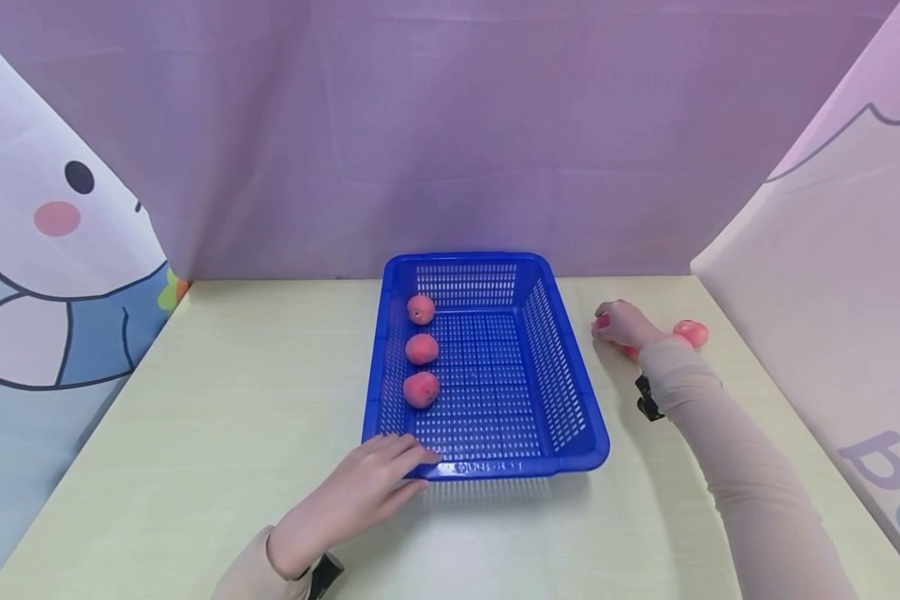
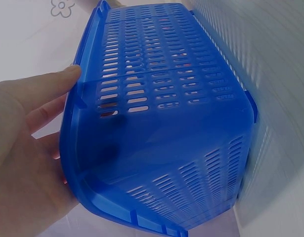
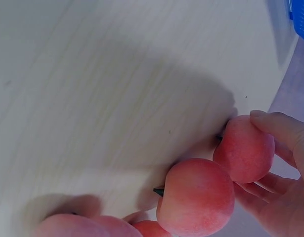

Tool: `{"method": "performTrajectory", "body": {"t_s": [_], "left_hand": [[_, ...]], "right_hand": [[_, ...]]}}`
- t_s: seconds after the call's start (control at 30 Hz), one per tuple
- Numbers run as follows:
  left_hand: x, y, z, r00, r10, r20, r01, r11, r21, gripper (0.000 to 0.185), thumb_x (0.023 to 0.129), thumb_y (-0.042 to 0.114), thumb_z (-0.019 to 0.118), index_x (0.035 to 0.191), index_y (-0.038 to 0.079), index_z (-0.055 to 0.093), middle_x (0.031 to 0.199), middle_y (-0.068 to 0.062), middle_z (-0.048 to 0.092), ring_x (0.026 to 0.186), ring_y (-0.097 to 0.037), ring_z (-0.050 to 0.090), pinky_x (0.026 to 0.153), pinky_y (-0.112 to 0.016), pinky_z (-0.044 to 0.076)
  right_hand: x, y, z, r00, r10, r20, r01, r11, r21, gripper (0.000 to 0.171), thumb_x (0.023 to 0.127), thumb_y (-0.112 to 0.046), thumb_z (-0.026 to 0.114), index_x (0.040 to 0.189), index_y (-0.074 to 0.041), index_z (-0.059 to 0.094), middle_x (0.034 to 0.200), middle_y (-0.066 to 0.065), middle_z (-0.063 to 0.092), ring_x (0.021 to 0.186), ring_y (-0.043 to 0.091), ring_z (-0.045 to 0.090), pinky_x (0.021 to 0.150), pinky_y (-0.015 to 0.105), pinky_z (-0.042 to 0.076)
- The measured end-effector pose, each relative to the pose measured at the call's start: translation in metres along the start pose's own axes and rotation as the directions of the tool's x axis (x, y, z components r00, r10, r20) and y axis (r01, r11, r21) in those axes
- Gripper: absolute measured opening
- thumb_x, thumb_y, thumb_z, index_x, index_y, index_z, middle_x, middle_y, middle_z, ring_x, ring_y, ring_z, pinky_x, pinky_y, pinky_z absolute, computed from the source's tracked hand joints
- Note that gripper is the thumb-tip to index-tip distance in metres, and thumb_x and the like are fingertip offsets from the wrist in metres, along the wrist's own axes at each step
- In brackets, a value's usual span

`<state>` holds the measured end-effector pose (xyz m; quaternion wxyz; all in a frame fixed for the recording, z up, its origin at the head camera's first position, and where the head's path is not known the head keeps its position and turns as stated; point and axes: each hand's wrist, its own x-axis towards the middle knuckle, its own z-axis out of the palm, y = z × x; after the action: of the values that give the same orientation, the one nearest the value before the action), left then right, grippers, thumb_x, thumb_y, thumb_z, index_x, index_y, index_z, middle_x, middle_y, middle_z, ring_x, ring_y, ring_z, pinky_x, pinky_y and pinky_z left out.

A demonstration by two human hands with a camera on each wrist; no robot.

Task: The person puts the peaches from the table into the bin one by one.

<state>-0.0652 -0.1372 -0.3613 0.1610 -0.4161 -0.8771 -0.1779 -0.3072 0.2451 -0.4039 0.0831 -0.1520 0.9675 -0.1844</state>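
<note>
Blue slotted basket (image 1: 570, 433), pink peaches (image 1: 422, 350), purple backdrop (image 1: 450, 125)

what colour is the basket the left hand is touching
Bright blue, with slotted walls; the basket shows best in the head view.

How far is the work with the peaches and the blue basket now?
Done: three peaches lie in a row along the left side of the blue basket. In hand: the right hand grips a peach on the table, while the left hand rests on the basket's near rim. Left: at least three more peaches beside that hand remain outside the basket.
</note>
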Motion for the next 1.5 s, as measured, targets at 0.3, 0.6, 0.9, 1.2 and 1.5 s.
{"method": "performTrajectory", "body": {"t_s": [0.3, 0.6, 0.9, 1.2, 1.5], "left_hand": [[0.0, 0.001, -0.001, 1.0, -0.001, 0.001, 0.001, 1.0, -0.001, 0.022, 0.074, 0.016, 0.069, 0.095, 0.012, 0.062, 0.085, 0.004, 0.059, 0.077, -0.01, 0.055, 0.07, -0.027, 0.046], [0.0, 0.0, 0.0, 1.0, -0.001, 0.003, 0.001, 1.0, -0.005, 0.021, 0.076, 0.017, 0.068, 0.095, 0.012, 0.062, 0.085, 0.004, 0.059, 0.077, -0.01, 0.055, 0.069, -0.027, 0.046], [0.001, 0.0, -0.001, 1.0, -0.011, 0.016, 0.011, 1.0, -0.014, 0.021, 0.075, 0.016, 0.068, 0.095, 0.011, 0.062, 0.085, 0.003, 0.059, 0.077, -0.01, 0.055, 0.07, -0.028, 0.046], [0.0, 0.0, -0.001, 1.0, -0.013, 0.015, 0.013, 1.0, -0.013, 0.022, 0.075, 0.016, 0.069, 0.095, 0.011, 0.062, 0.086, 0.003, 0.06, 0.078, -0.011, 0.055, 0.07, -0.027, 0.046], [0.001, 0.0, -0.001, 0.999, -0.022, 0.028, 0.023, 0.999, -0.026, 0.022, 0.075, 0.016, 0.068, 0.095, 0.011, 0.062, 0.086, 0.003, 0.06, 0.077, -0.011, 0.055, 0.069, -0.026, 0.046]], "right_hand": [[-0.002, -0.005, -0.005, 1.0, -0.015, 0.0, 0.015, 1.0, -0.003, 0.033, 0.076, -0.003, 0.061, 0.104, 0.015, 0.054, 0.096, 0.027, 0.057, 0.089, 0.038, 0.05, 0.087, 0.048, 0.038], [-0.003, -0.01, -0.016, 0.997, -0.075, -0.006, 0.075, 0.997, -0.003, 0.03, 0.076, 0.001, 0.058, 0.102, 0.015, 0.055, 0.096, 0.027, 0.056, 0.092, 0.04, 0.051, 0.087, 0.048, 0.038], [0.002, -0.015, -0.032, 0.987, -0.156, -0.039, 0.151, 0.983, -0.1, 0.029, 0.073, 0.0, 0.062, 0.098, 0.014, 0.056, 0.086, 0.023, 0.059, 0.081, 0.035, 0.051, 0.079, 0.046, 0.042], [-0.003, -0.03, -0.049, 0.981, -0.188, -0.049, 0.181, 0.976, -0.125, 0.027, 0.074, 0.003, 0.061, 0.097, 0.014, 0.056, 0.088, 0.026, 0.059, 0.082, 0.037, 0.054, 0.079, 0.047, 0.043], [-0.006, -0.038, -0.062, 0.982, -0.183, -0.053, 0.172, 0.972, -0.162, 0.027, 0.075, 0.0, 0.061, 0.099, 0.012, 0.057, 0.091, 0.026, 0.059, 0.083, 0.038, 0.054, 0.077, 0.047, 0.043]]}}
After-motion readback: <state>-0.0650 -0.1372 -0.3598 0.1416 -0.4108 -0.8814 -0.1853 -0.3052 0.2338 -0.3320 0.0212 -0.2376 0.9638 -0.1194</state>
